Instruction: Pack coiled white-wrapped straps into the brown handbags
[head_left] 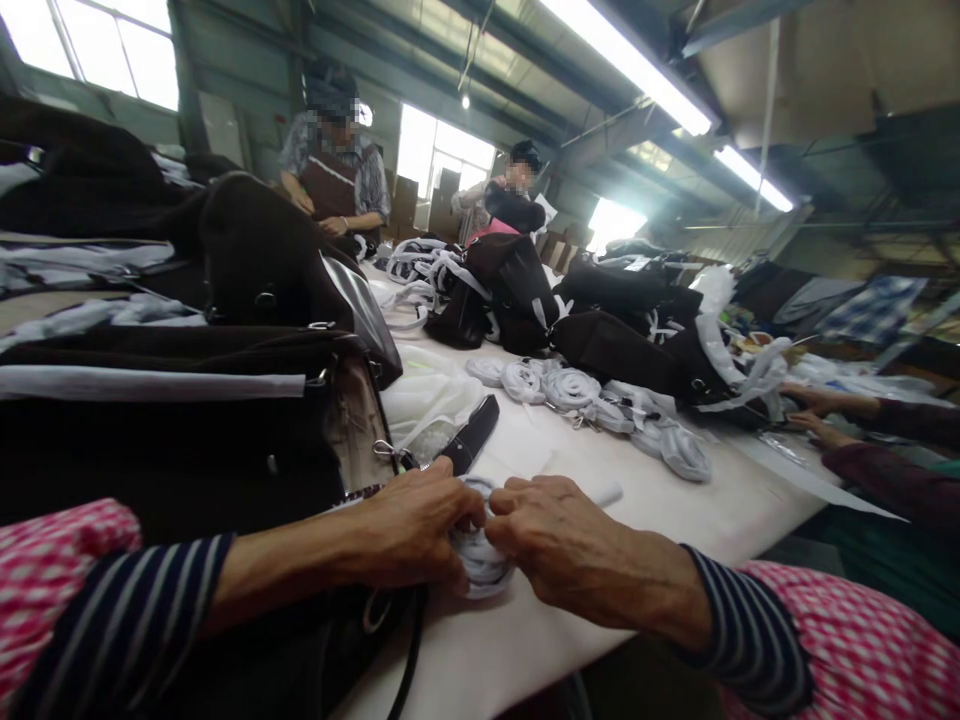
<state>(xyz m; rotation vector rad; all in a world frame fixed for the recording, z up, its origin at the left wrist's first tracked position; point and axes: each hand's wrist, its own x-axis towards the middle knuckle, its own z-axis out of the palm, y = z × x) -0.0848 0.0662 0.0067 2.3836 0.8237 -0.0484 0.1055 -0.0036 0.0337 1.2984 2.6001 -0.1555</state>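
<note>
Near the table's front edge, a coiled bag strap wrapped in white (pixel 484 572) lies between my two hands. My left hand (pixel 420 525) grips the coil's left side, its fingers curled and the thumb low. On the other side my right hand (pixel 559 535) is closed, its fingertips pinching the coil's upper right. The fingers hide part of the coil. Just beyond my left hand is a dark strap piece (pixel 474 435) with a metal clasp (pixel 384 450) beside it. A large dark bag (pixel 172 460) with a white-wrapped handle (pixel 150 383) fills the left, close to my left forearm.
Several coiled white straps (pixel 574 388) lie in a row across the white table (pixel 517 620). Dark bags (pixel 517 285) are heaped behind them. At right, another person's hands (pixel 821 415) reach in. Two people (pixel 337 170) stand beyond the table.
</note>
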